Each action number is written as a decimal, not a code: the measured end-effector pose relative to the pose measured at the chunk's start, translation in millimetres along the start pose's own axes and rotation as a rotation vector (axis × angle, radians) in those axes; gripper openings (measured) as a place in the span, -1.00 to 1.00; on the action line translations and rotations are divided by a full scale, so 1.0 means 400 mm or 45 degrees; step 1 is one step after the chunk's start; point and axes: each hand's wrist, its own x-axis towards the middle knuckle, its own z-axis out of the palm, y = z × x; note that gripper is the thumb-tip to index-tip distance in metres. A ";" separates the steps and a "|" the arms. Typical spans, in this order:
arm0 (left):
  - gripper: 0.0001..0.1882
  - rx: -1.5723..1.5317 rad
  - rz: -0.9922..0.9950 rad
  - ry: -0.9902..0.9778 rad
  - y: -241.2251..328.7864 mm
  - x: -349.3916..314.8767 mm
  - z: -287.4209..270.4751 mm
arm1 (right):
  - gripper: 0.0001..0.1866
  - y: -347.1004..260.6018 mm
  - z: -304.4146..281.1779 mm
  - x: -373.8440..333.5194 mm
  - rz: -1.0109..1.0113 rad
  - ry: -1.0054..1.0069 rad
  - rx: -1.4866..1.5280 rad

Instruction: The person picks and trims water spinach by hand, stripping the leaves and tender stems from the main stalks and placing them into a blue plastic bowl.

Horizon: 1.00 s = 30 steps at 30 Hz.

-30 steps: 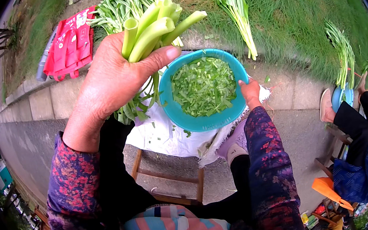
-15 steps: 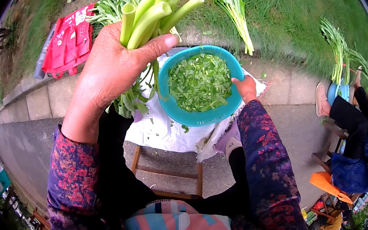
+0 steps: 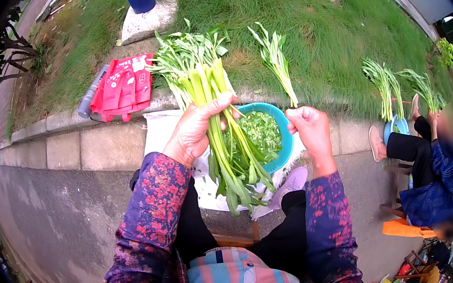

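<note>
Plainly, the bunch of greens [image 3: 219,148] sits inside the left hand [image 3: 194,131], whose thumb and fingers are wrapped around the stalks at roughly mid-length. Pale, thick cut ends stick out beyond the grip, away from the body, while the leafy tops droop back toward the person's lap, partly over the teal basin [image 3: 281,161]. The stalks are smooth and light green; the leaves are long, narrow and darker, hanging loosely apart at their tips.

The right hand [image 3: 312,131] is just beside the basin's right edge, apart from the bunch, thumb and fingertips pressed together; I cannot tell whether they pinch anything. Chopped greens [image 3: 262,132] lie in the basin, which rests over a white cloth [image 3: 154,133]. Farther off, a thinner bundle [image 3: 274,58] lies at the grass edge, stems pointing toward the right hand.
</note>
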 end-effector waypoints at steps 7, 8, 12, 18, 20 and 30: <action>-0.72 0.047 -0.174 -0.080 -0.057 0.055 0.028 | -0.62 0.012 0.115 -0.120 -0.564 0.049 -0.134; -0.73 0.024 -0.198 -0.075 -0.063 0.069 0.042 | -0.52 0.027 0.124 -0.107 -0.500 0.033 -0.082; -0.71 0.037 -0.158 -0.083 -0.090 0.114 0.069 | -0.41 0.036 0.129 -0.035 -0.188 -0.331 0.135; -0.59 -0.088 -0.355 -0.063 -0.073 0.142 0.067 | -0.70 0.043 0.109 -0.002 0.071 -0.357 0.402; -0.57 -0.048 -0.265 0.009 -0.063 0.144 0.074 | -0.70 0.040 0.093 0.009 0.117 -0.342 0.383; -0.85 0.828 0.013 0.229 -0.019 0.151 0.042 | -0.64 0.024 0.018 0.019 0.151 -0.345 0.351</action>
